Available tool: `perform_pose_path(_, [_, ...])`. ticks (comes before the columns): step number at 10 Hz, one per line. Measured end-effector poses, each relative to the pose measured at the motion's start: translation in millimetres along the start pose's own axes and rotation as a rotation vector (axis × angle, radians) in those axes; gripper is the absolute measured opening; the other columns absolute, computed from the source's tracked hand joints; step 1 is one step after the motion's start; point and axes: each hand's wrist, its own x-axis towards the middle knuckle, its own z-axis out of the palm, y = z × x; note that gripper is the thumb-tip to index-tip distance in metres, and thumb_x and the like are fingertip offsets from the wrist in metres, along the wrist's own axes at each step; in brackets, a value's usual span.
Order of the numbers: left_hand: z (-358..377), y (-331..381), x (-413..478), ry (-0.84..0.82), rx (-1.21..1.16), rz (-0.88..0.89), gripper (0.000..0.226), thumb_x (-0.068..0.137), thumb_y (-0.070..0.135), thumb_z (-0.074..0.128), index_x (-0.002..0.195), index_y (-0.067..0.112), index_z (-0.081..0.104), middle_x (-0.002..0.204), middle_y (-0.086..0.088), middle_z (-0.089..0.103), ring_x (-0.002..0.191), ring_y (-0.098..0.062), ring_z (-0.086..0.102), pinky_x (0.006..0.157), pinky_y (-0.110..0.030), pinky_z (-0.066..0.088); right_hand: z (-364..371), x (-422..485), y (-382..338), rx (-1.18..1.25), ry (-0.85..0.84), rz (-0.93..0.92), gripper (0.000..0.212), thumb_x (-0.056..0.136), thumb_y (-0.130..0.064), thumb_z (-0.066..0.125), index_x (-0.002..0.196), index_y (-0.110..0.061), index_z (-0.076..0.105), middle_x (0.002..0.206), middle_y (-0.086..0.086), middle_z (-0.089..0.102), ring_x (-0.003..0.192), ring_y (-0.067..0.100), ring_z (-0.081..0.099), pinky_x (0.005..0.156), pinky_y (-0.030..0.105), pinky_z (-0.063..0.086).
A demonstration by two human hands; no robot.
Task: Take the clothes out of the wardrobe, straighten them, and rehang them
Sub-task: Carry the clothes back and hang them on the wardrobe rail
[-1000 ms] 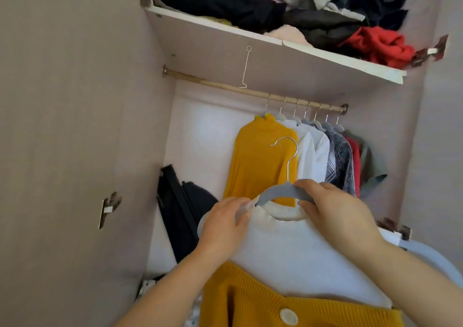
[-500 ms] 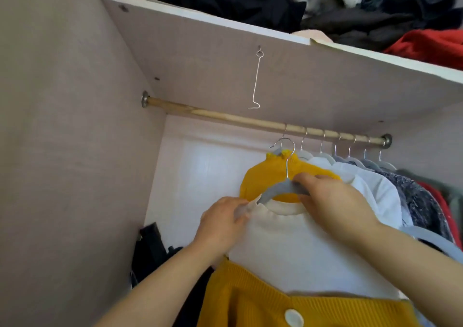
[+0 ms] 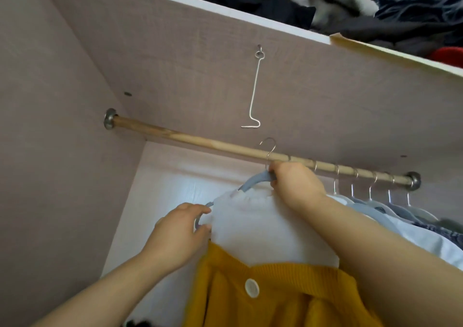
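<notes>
A white top with a mustard knitted lower part (image 3: pixel 265 236) hangs on a grey hanger (image 3: pixel 253 182). My right hand (image 3: pixel 295 184) grips the hanger at the base of its metal hook, which rises just in front of the wooden rail (image 3: pixel 200 140). My left hand (image 3: pixel 178 234) pinches the hanger's left end and the garment's shoulder. Several more hung clothes (image 3: pixel 400 214) sit on the rail's right part, behind my right arm.
A shelf (image 3: pixel 225 58) above the rail carries a heap of folded and crumpled clothes (image 3: pixel 350 8). A thin wire hook (image 3: pixel 253 93) dangles from the shelf's underside. The wardrobe's left wall (image 3: pixel 50 151) is close; the rail's left half is bare.
Both hands have lifted the hanger with the white and mustard garment up to the rail. The view has tilted upward, and the yellow sweater on the rail is now hidden.
</notes>
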Motion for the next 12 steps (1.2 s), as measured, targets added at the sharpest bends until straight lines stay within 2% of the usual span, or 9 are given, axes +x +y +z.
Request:
perform_pose_path(1, [1, -11, 4, 0.016, 0.039, -0.006, 0.036, 0.091, 0.032, 0.051, 0.128, 0.032, 0.049, 0.130, 0.011, 0.049, 0.113, -0.007, 0.049, 0.094, -0.023, 0.039, 12, 16, -2, 0.029, 0.038, 0.020, 0.018, 0.092, -0.014, 0.044, 0.107, -0.012, 0.054, 0.101, 0.010, 0.060, 0.091, 0.029, 0.059, 0.066, 0.029, 0.041])
perform_pose_path(3, [14, -31, 3, 0.012, 0.081, -0.022, 0.033, 0.092, 0.031, 0.050, 0.125, 0.035, 0.050, 0.128, 0.013, 0.050, 0.112, -0.006, 0.049, 0.093, -0.023, 0.040, 43, 7, -10, 0.002, -0.128, -0.005, 0.022, 0.091, -0.010, 0.046, 0.113, -0.008, 0.047, 0.108, 0.013, 0.058, 0.095, 0.031, 0.059, 0.066, 0.030, 0.037])
perform_pose_path(4, [25, -39, -5, -0.017, 0.071, -0.040, 0.033, 0.092, 0.033, 0.050, 0.124, 0.036, 0.050, 0.128, 0.014, 0.050, 0.110, -0.005, 0.050, 0.093, -0.023, 0.040, 44, 5, -9, 0.011, -0.200, 0.020, 0.030, 0.092, -0.018, 0.050, 0.119, -0.005, 0.043, 0.116, 0.012, 0.055, 0.102, 0.031, 0.057, 0.067, 0.028, 0.034])
perform_pose_path(5, [31, -40, -10, -0.055, 0.060, -0.070, 0.036, 0.092, 0.035, 0.050, 0.128, 0.033, 0.048, 0.132, 0.009, 0.049, 0.113, -0.009, 0.049, 0.097, -0.028, 0.041, 51, -5, -11, 0.008, -0.091, 0.042, 0.034, 0.095, -0.024, 0.045, 0.127, -0.012, 0.044, 0.119, 0.012, 0.054, 0.106, 0.030, 0.056, 0.074, 0.030, 0.041])
perform_pose_path(6, [32, -38, -17, -0.076, 0.056, -0.089, 0.039, 0.092, 0.034, 0.050, 0.131, 0.029, 0.047, 0.133, 0.004, 0.048, 0.116, -0.014, 0.049, 0.099, -0.033, 0.041, 63, -28, -20, -0.015, 0.063, -0.046, 0.040, 0.092, -0.031, 0.046, 0.131, -0.023, 0.045, 0.129, 0.005, 0.047, 0.118, 0.027, 0.045, 0.089, 0.033, 0.036])
perform_pose_path(7, [32, -38, -28, -0.119, 0.082, -0.099, 0.042, 0.093, 0.033, 0.050, 0.134, 0.027, 0.043, 0.135, 0.001, 0.047, 0.117, -0.018, 0.048, 0.100, -0.038, 0.040, 77, -57, -30, 0.101, 0.067, -0.188, 0.045, 0.089, -0.028, 0.052, 0.134, -0.021, 0.046, 0.137, 0.006, 0.042, 0.125, 0.026, 0.038, 0.102, 0.035, 0.028])
perform_pose_path(8, [30, -42, -48, -0.175, 0.120, -0.122, 0.048, 0.093, 0.035, 0.050, 0.138, 0.026, 0.037, 0.138, -0.001, 0.044, 0.118, -0.020, 0.048, 0.100, -0.041, 0.041, 98, -95, -47, 0.278, -0.063, -0.230, 0.046, 0.089, -0.024, 0.054, 0.134, -0.020, 0.045, 0.137, 0.006, 0.041, 0.125, 0.025, 0.039, 0.105, 0.036, 0.031])
perform_pose_path(10, [29, -70, -136, -0.291, 0.379, -0.183, 0.055, 0.091, 0.037, 0.050, 0.142, 0.023, 0.031, 0.142, -0.004, 0.040, 0.124, -0.024, 0.043, 0.098, -0.039, 0.037, 142, -187, -87, 0.415, -0.205, -0.272, 0.048, 0.089, -0.027, 0.054, 0.135, -0.022, 0.042, 0.135, 0.003, 0.042, 0.122, 0.022, 0.038, 0.100, 0.032, 0.031])
perform_pose_path(12, [25, -84, -263, -0.458, 0.521, -0.485, 0.058, 0.091, 0.041, 0.048, 0.142, 0.024, 0.029, 0.143, -0.003, 0.038, 0.127, -0.026, 0.039, 0.102, -0.040, 0.031, 185, -283, -134, 0.647, -0.392, -0.407, 0.048, 0.089, -0.027, 0.057, 0.135, -0.021, 0.044, 0.134, 0.001, 0.044, 0.122, 0.020, 0.041, 0.100, 0.030, 0.034])
